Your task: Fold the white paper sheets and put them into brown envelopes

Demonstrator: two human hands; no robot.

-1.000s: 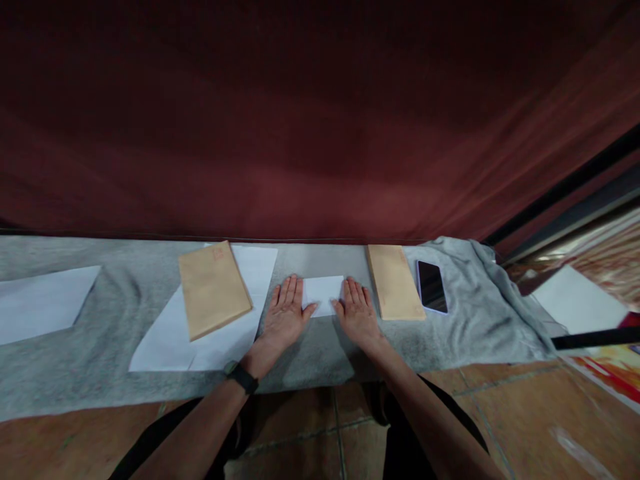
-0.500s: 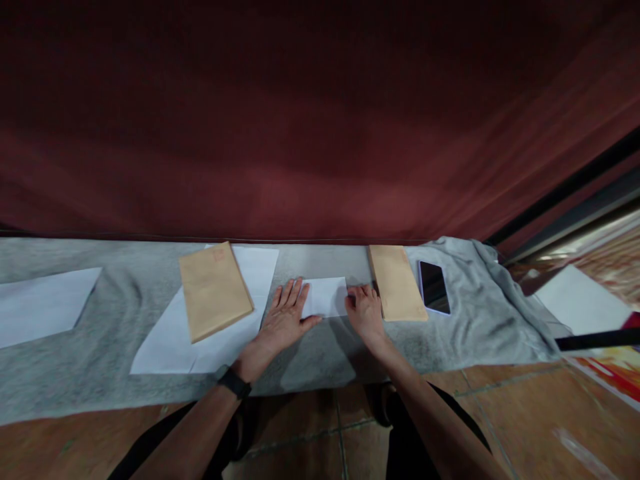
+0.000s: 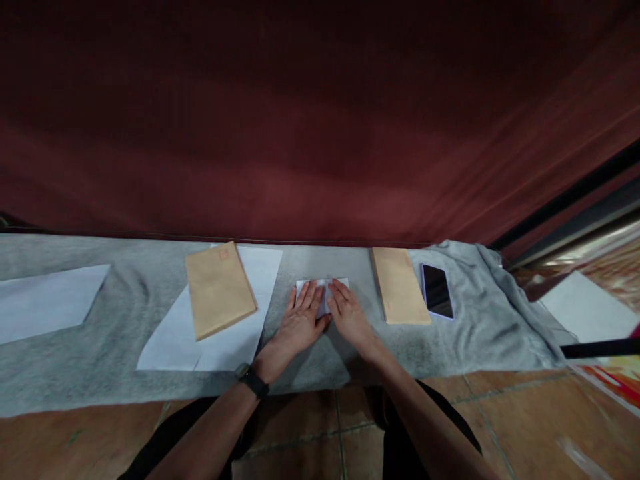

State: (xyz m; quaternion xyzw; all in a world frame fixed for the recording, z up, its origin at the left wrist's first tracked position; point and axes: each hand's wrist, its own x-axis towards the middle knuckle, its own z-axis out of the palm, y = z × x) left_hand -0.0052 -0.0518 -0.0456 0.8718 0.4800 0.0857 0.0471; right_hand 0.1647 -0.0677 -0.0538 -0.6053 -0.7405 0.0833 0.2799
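A small folded white paper (image 3: 323,304) lies flat on the grey cloth in front of me, mostly covered by both hands. My left hand (image 3: 301,319) presses on its left part, fingers stretched out and a little apart, thumb pointing right. On its right part rests my right hand (image 3: 347,319), fingers extended and leaning toward the left one. The fingertips of the two hands almost meet over the paper's middle. Neither hand grips anything.
Left of my hands, a stack of brown envelopes (image 3: 220,293) sits on large white sheets (image 3: 167,343). More white paper (image 3: 50,303) lies far left. To the right are another brown envelope stack (image 3: 401,287) and a phone (image 3: 437,291). A dark red fabric (image 3: 320,133) rises behind the grey cloth (image 3: 475,333).
My right hand has moved left from the paper's right edge onto its top and its fingers have straightened. My left hand has shifted slightly right, covering more of the paper.
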